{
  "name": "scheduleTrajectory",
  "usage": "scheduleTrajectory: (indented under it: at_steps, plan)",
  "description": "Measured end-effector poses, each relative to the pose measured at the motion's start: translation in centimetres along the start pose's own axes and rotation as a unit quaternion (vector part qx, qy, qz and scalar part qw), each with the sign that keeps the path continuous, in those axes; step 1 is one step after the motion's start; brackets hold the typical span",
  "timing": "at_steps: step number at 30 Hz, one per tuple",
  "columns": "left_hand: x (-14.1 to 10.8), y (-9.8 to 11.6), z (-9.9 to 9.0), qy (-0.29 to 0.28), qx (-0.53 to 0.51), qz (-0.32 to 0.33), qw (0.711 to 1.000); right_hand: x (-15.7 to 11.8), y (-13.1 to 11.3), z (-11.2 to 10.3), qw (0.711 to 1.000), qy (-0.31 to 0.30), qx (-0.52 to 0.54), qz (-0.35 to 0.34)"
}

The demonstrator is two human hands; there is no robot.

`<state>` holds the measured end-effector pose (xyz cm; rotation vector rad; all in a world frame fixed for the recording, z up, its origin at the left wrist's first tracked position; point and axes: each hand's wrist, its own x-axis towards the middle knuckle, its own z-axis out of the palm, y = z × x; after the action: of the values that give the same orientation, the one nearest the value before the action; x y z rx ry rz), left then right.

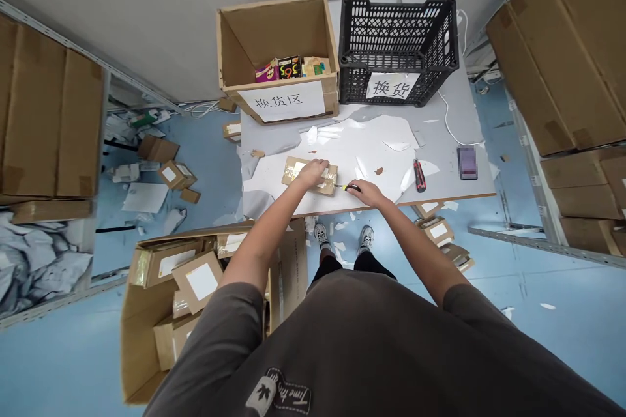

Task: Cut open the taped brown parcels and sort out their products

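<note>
A small taped cardboard box (292, 167) lies flat near the front edge of the table. My left hand (313, 173) rests over its top and right part, fingers closed round it. Just right of the box, my right hand (364, 191) is wrapped round a black and yellow cutter (351, 187), whose tip points left and reaches the box's right end. A red and black knife (419, 175) lies farther right on the table, and beyond it lies a phone (467, 163).
Behind stand an open carton (283, 102) with small colourful boxes and a black plastic crate (398, 64). Paper scraps litter the table (440, 124). At the lower left is a large carton (139, 339) full of parcels. Shelves with boxes flank both sides.
</note>
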<state>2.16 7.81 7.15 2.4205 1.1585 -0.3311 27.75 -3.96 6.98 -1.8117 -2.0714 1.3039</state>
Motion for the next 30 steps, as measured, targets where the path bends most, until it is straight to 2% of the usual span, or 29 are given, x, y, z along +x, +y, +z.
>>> scheduleTrajectory:
  at_steps: [7, 11, 17, 23, 30]
  plan:
    - [-1.4, -0.6, 0.7, 0.027, 0.035, 0.008, 0.999, 0.6, 0.1, -0.9, 1.0, -0.005, 0.008, -0.028]
    - [-2.2, -1.3, 2.4, 0.052, 0.008, 0.034, 0.998, 1.8, -0.4, -0.6, 0.999, -0.011, -0.027, -0.035]
    - [-3.5, -2.1, 5.5, 0.102, -0.042, 0.049, 0.993, 2.9, -0.7, -0.5, 0.995, 0.016, -0.085, -0.04]
    - [-4.1, -1.6, 6.7, 0.122, -0.066, 0.037, 0.99, 3.3, -0.2, -1.5, 0.983, 0.002, -0.163, -0.08]
    - [-3.9, -2.1, 8.2, 0.161, -0.053, 0.047, 0.984, 4.0, 0.4, -1.5, 0.974, 0.01, -0.192, -0.118]
